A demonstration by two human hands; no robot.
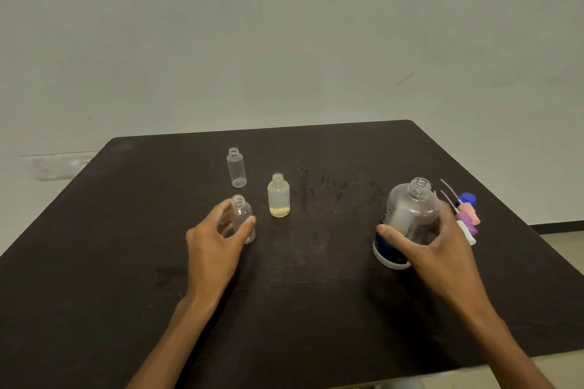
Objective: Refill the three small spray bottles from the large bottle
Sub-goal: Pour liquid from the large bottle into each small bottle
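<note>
Though uncapped, lg bottle point(410, 218) frosted.

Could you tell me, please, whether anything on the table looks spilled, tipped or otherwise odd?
Nothing looks spilled or tipped. All three small bottles and the large bottle stand upright and uncapped; the spray tops lie loose beside it.

The right hand point(442, 249) covers much of the large bottle point(410, 215), so its label cannot be read. The left hand point(215, 240) hides part of the nearest small bottle point(244, 218). Both forearms are cut off by the bottom edge.
</note>
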